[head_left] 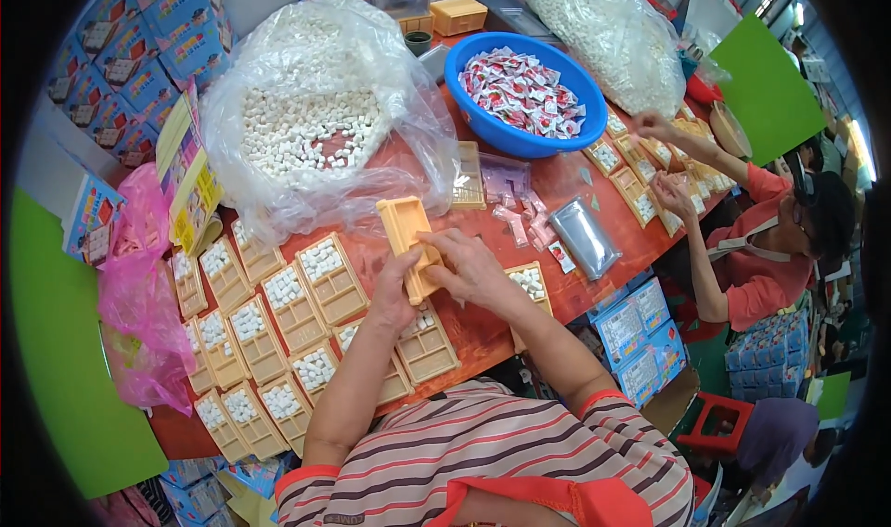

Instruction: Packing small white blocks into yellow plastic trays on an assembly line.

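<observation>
L hand [397,290] has fingers wrapped & pressed round the lower L side of a pale-tan, rigid plastic compartment tray [406,225], held tilted above the glossy red tabletop [473,330]. R hand [464,265] has fingers bent over the tray's R edge; can't tell if they're pinching. Tray: smooth, oblong, w/ raised rim & dividers. More tan divided trays [264,353] in rows at L, w/ small matte white cubes in part of each. Beyond: crinkly clear plastic bag [413,137] of same cubes; round blue plastic basin [520,142] w/ red-&-white packets [524,91]. Blue printed cardboard boxes [640,341], lettering too small.
</observation>
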The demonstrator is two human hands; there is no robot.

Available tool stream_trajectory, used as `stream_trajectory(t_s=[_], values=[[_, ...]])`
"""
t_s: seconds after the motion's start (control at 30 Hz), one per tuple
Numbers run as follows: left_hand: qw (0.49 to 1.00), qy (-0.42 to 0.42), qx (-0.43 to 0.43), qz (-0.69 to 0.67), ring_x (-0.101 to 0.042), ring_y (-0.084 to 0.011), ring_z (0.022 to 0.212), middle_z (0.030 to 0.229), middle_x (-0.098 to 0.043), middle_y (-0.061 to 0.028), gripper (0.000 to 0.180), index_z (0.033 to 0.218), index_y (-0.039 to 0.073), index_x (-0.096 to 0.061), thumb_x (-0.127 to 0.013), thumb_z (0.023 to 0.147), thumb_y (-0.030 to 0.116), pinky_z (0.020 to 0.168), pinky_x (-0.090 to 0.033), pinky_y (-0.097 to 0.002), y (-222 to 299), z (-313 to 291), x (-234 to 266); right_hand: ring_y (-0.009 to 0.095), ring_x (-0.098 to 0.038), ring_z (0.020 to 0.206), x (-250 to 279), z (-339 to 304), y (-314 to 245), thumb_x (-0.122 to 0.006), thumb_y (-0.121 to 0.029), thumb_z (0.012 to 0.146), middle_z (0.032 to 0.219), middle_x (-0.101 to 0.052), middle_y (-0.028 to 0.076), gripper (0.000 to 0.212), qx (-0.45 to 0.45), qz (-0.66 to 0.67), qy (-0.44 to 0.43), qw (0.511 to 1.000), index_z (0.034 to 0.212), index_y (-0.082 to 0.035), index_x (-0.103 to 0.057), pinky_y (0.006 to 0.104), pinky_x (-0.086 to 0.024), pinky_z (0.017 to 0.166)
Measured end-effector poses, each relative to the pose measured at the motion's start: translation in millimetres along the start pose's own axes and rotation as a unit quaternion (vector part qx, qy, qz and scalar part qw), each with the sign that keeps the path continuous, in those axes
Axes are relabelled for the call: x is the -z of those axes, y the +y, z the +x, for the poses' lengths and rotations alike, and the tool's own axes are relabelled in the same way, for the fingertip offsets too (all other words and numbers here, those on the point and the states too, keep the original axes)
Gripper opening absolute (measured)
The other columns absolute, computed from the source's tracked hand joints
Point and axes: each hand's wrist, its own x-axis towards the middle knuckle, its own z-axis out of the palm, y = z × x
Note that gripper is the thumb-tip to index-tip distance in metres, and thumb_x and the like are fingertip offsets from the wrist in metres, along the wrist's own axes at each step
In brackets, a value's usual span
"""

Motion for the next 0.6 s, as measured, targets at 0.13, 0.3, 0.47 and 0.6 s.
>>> stream_trajectory(t_s=[0.13,0.3,0.47,0.6], values=[[0.997,-0.026,0.053,0.043,-0.064,-0.0274,0.096,0.109,-0.062,-0.0145,0.046,0.125,0.000,-0.047,-0.057,0.084,0.017,0.084,-0.056,-0.0426,0.6,5.3,11.0,0.031,-0.061,0.080,9.1,14.4,29.3,-0.061,-0.017,0.081,0.087,-0.061,0.013,0.034,-0.041,0.034,0.038,0.998,0.112,-0.006,-0.060,0.0419,-0.045,0.081],[0.992,0.003,0.066,0.105,-0.066,-0.0268,0.091,0.104,-0.063,-0.0146,0.041,0.120,-0.002,-0.049,-0.057,0.083,0.014,0.080,-0.057,-0.0429,-14.0,14.0,0.0,0.026,-0.064,0.078,12.8,42.2,74.6,-0.060,-0.017,0.078,0.082,-0.064,0.010,0.013,0.041,-0.347,0.067,0.935,0.085,-0.008,-0.066,0.0394,-0.046,0.072],[0.990,0.002,0.037,0.135,-0.062,-0.0225,0.094,0.108,-0.057,-0.0115,0.046,0.127,0.003,-0.041,-0.054,0.084,0.012,0.076,-0.057,-0.0383,-20.9,23.8,-10.6,0.024,-0.064,0.076,9.2,62.5,99.9,-0.061,-0.015,0.074,0.080,-0.064,0.009,0.009,0.104,-0.387,-0.022,0.916,0.078,-0.009,-0.066,0.0372,-0.044,0.071],[0.982,-0.002,-0.033,0.185,-0.059,-0.0225,0.100,0.118,-0.052,-0.0126,0.052,0.134,0.005,-0.034,-0.052,0.086,0.013,0.082,-0.054,-0.0365,-20.4,23.0,-22.0,0.025,-0.065,0.076,26.0,75.6,102.5,-0.060,-0.012,0.074,0.080,-0.064,0.010,0.007,0.099,-0.368,-0.034,0.924,0.075,-0.009,-0.065,0.0391,-0.045,0.068]])
